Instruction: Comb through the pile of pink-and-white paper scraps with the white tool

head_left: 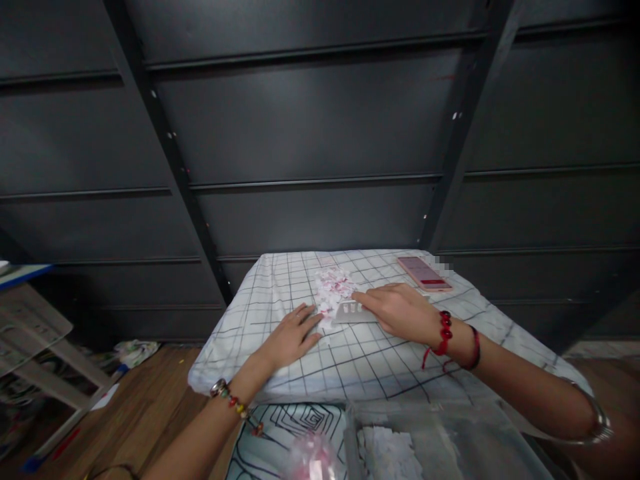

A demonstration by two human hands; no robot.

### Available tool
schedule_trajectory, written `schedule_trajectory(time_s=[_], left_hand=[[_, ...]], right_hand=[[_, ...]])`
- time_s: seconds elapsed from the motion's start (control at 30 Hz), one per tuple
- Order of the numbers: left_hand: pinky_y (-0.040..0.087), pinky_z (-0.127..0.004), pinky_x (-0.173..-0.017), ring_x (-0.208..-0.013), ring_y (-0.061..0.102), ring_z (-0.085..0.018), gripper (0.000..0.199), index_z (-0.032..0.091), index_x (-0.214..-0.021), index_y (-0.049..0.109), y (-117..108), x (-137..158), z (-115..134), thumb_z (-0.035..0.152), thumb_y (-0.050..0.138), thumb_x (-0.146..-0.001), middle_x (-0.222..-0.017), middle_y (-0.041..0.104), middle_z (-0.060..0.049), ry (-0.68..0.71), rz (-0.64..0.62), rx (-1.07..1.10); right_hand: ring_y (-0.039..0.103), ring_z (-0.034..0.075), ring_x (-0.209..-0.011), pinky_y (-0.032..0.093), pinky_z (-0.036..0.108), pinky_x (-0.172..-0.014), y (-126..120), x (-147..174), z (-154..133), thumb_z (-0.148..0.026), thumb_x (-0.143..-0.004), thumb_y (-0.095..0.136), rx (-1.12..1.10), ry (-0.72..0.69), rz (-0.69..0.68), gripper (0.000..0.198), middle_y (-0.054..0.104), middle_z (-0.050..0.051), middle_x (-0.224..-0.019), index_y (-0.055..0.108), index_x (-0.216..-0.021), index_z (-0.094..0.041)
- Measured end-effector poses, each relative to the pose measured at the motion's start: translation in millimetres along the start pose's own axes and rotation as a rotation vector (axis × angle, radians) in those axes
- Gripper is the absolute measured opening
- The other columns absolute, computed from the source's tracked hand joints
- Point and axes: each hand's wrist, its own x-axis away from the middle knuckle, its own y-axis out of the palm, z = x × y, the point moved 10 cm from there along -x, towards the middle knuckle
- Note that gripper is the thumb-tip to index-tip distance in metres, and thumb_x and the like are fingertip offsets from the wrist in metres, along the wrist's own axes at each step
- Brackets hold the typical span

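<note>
A pile of small white paper pieces with pink-red marks point(336, 287) lies on a white checked cloth point(280, 277). My left hand point(291, 335) rests on the cloth left of the pile, fingers spread, the fingertips touching its near edge. From the right, my right hand point(400, 310) grips a flat whitish piece with a row of slots point(350, 312), standing against the pile's near side. The fingers cover part of this piece, so its exact kind does not show.
Beyond my right hand lies a pink-edged phone point(424, 273). Close to me is a clear plastic box point(450, 433) holding white paper pieces point(390, 453), beside a pink clear bag point(314, 460). Dark metal panels point(310, 127) rise behind; a small table point(35, 313) stands left.
</note>
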Motion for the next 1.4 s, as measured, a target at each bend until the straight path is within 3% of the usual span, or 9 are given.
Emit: schedule_trajectory(time_s=[0.2,0.4,0.83,1.07,1.4], left_hand=[[0.024,-0.039,-0.104,-0.128,0.027,-0.024,0.041,0.020,-0.128,0.041,0,0,1,0.041,0.035,-0.093,-0.136,0.038,-0.008,0.003,0.000,-0.012],[0.024,-0.038,-0.105,-0.127,0.028,-0.024,0.040,0.019,-0.128,0.042,0,0,0,0.039,0.036,-0.094,-0.135,0.039,-0.009,-0.003,0.015,-0.008],[0.027,-0.039,-0.103,-0.125,0.031,-0.024,0.041,0.019,-0.126,0.044,-2,2,-4,0.042,0.033,-0.094,-0.133,0.042,-0.008,-0.038,0.043,0.028],[0.027,-0.037,-0.103,-0.124,0.033,-0.023,0.043,0.016,-0.126,0.045,-3,2,-3,0.042,0.033,-0.094,-0.132,0.043,-0.009,-0.048,0.037,0.027],[0.028,-0.037,-0.103,-0.123,0.035,-0.023,0.040,0.017,-0.125,0.044,-2,1,-4,0.041,0.032,-0.094,-0.130,0.045,-0.009,-0.043,0.047,0.043]], right_hand=[[0.059,0.014,-0.067,0.035,0.025,-0.057,7,0,0,-0.004,-0.070,0.047,-0.012,0.002,-0.058,0.037,0.066,0.002,-0.079,0.056,-0.104,-0.016],[0.059,0.013,-0.065,0.035,0.025,-0.057,-1,3,3,-0.007,-0.074,0.046,-0.031,0.011,0.011,0.033,0.066,0.001,-0.078,0.055,-0.104,-0.016],[0.059,0.012,-0.067,0.037,0.024,-0.060,-7,6,-3,-0.011,-0.079,0.044,-0.070,0.009,0.001,0.026,0.066,0.003,-0.078,0.057,-0.100,-0.017],[0.059,0.013,-0.067,0.035,0.024,-0.058,2,2,-12,-0.010,-0.077,0.046,-0.071,-0.033,-0.081,0.025,0.066,0.002,-0.077,0.057,-0.099,-0.017],[0.058,0.013,-0.063,0.035,0.025,-0.056,-9,12,-2,-0.012,-0.079,0.044,-0.049,-0.018,-0.025,0.023,0.066,0.002,-0.074,0.059,-0.096,-0.017]])
